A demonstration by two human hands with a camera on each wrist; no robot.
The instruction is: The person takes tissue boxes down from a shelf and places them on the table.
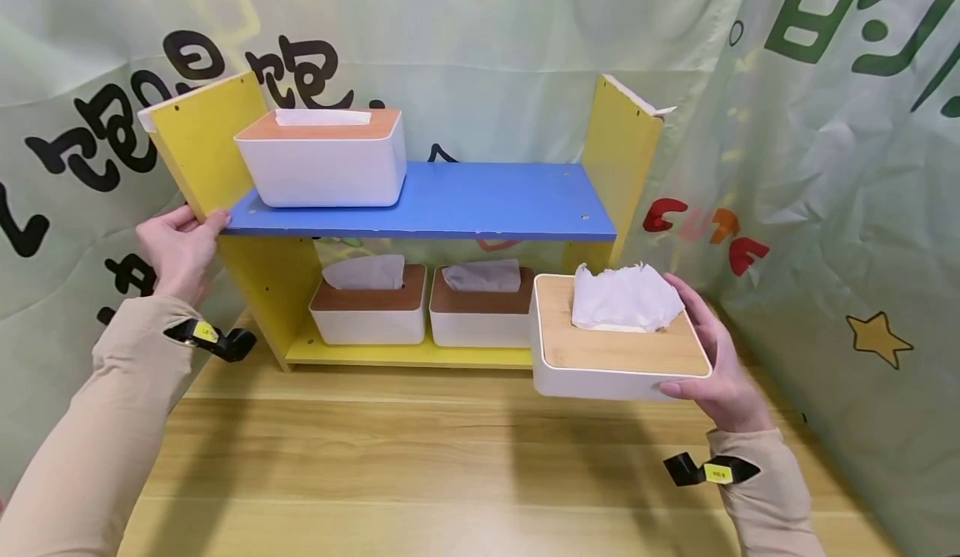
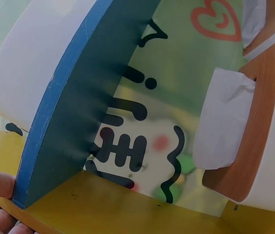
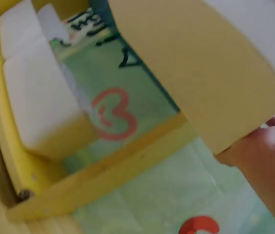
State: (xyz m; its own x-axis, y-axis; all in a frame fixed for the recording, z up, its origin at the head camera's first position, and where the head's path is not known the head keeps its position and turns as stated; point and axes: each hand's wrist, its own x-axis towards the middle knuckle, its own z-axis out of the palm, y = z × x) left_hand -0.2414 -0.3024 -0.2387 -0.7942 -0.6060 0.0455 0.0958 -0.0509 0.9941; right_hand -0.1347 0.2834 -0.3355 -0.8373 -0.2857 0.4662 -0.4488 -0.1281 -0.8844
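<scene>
My right hand [image 1: 718, 369] holds a white tissue box [image 1: 592, 353] by its right end, in front of the shelf's lower right. It has a light wooden lid, and a tissue sticks up from its slot. In the right wrist view, the underside of the box [image 3: 200, 68] shows. At the left, my left hand [image 1: 180, 250] grips the yellow side panel of the shelf unit [image 1: 272, 298], thumb at the end of the blue shelf board [image 1: 487, 198]. Most of its fingers are hidden behind the panel in the head view.
Another tissue box [image 1: 326, 165] stands on the blue board's left part. Two more, a left box [image 1: 367, 323] and a middle box [image 1: 476, 328], sit side by side on the yellow bottom board. The unit stands on a wooden table [image 1: 420, 465] against a printed cloth [image 1: 480, 65].
</scene>
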